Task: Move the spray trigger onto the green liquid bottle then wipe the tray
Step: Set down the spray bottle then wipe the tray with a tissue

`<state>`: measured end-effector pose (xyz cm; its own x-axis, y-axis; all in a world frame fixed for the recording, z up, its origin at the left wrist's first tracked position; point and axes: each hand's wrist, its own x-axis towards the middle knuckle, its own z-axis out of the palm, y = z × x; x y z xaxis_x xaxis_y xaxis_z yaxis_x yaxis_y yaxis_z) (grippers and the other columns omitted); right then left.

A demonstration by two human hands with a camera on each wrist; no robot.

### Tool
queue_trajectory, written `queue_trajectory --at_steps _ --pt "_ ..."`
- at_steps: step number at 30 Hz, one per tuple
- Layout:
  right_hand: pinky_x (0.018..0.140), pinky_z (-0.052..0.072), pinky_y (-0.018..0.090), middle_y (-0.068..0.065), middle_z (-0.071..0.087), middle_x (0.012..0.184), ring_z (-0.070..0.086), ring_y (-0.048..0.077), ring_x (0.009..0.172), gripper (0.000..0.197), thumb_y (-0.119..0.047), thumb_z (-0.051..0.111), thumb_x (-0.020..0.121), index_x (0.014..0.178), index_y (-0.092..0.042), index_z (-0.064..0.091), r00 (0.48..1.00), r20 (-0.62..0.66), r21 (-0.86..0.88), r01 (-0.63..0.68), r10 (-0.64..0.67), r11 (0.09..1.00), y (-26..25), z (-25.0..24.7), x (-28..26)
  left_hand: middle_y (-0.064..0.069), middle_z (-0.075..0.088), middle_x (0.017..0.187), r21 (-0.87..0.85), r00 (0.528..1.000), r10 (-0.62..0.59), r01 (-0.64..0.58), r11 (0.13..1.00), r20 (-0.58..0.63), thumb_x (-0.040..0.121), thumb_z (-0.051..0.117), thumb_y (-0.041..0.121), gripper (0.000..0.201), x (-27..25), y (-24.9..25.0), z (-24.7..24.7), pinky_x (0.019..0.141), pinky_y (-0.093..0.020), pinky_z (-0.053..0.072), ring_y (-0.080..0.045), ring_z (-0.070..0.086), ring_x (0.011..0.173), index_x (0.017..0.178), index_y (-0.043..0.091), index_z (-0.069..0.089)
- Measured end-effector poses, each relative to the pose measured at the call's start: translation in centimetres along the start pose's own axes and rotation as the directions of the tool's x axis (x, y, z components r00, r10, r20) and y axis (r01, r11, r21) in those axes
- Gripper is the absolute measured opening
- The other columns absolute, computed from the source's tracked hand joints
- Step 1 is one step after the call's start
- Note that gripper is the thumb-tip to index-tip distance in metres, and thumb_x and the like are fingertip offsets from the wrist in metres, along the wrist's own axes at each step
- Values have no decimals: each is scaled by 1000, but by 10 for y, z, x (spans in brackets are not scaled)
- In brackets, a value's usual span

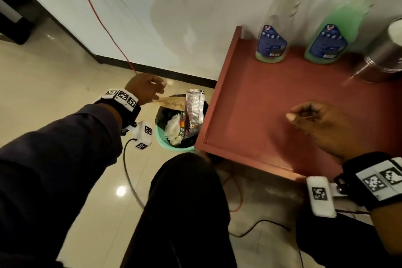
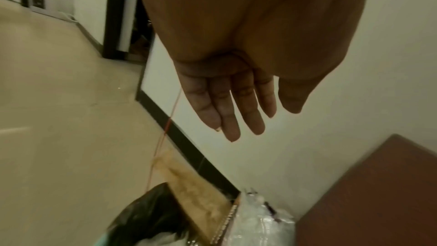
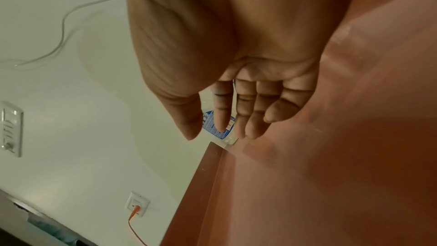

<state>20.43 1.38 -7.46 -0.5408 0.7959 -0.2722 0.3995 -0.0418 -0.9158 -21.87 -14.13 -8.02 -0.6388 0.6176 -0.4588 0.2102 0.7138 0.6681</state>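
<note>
The red tray [image 1: 272,102] carries two bottles along its far edge — the green liquid bottle [image 1: 339,28], with a blue top, and beside it a nearly empty clear bottle [image 1: 276,28] with an open neck. The right hand [image 1: 326,124] hovers over the tray's bare middle, fingers loosely curled, its grip holding nothing. Left of the tray, the left hand [image 1: 145,89] hangs above a green bin [image 1: 174,146] of rubbish — fingers straight, grip wide.

Home room, tiled floor [image 1: 54,67], wall socket [image 3: 137,206], full waste bin [image 1: 174,146]
</note>
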Motion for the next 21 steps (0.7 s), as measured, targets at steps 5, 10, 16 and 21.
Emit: queue_trajectory --at_steps 5,10,16,21 --pt "68 49 25 8 68 85 59 20 75 14 -12 77 86 97 -9 69 1000 23 58 -5 4 998 2 -8 2 1 76 89 9 913 407 -407 913 12 92 74 33 18 -19 115 49 69 -28 56 -6 71 69 106 22 72" --pt "59 48 19 -6 66 74 56 7 64 11 -16 79 85 91 -14 69 1000 -7 114 23 -22 993 12 -23 4 -2 57 134 -110 768 635 -641 760 -84 73 91 37 83 -30 214 113 82 -15 54 -14 61 106 140 34 43" --pt "61 46 12 -20 66 69 55 -7 60 14 -25 79 85 92 -17 70 996 -15 129 87 -86 988 13 -36 6 -7 48 151 -52 812 578 -582 811 -81 58 96 43 125 0 258 175 111 -33 44 -20 50 136 158 21 23" --pt "67 49 23 -14 67 75 57 -1 64 18 -31 80 83 93 -20 70 997 -26 131 74 -71 989 18 -39 10 8 63 105 215 830 519 -479 851 -203 72 86 53 64 6 257 182 74 -15 39 -10 59 95 122 21 63"
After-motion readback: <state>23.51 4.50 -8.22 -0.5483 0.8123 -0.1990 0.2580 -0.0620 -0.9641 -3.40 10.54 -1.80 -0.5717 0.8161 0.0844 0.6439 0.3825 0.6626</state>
